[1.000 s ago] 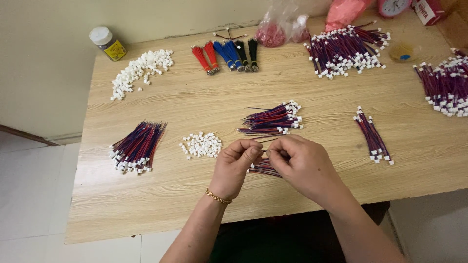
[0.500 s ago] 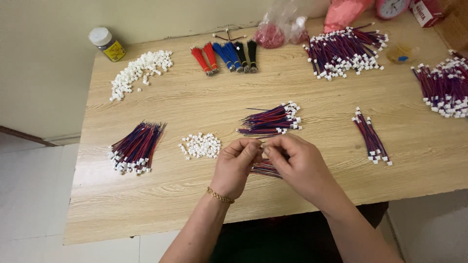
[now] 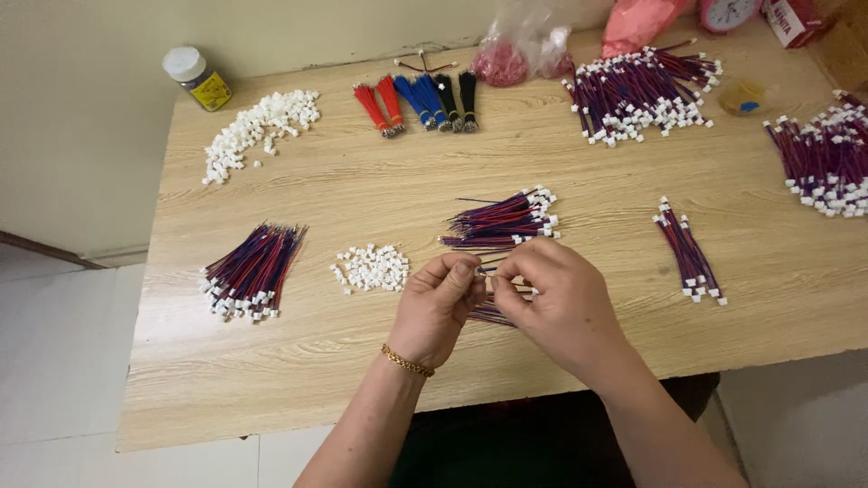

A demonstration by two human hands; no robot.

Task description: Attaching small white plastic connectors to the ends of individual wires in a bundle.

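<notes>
My left hand (image 3: 436,305) and my right hand (image 3: 558,296) meet over the near middle of the wooden table (image 3: 380,190). Between their fingertips they pinch a thin red-and-blue wire (image 3: 488,268) with a small white connector, and more such wires (image 3: 493,312) lie under my palms. A gold bracelet circles my left wrist. Just beyond my fingers lies a bundle of red-and-blue wires with white plugs (image 3: 502,220). A small heap of white connectors (image 3: 371,267) sits left of my left hand.
Another wire bundle (image 3: 249,271) lies near left, a thin one (image 3: 689,251) right, large piles at back right (image 3: 637,90) and far right (image 3: 827,163). A white connector heap (image 3: 258,126), a capped jar (image 3: 195,79), coloured tasselled bundles (image 3: 418,99) and plastic bags (image 3: 533,45) line the back.
My hands stay in the same place; only the fingers have shifted slightly around the wire and connector.
</notes>
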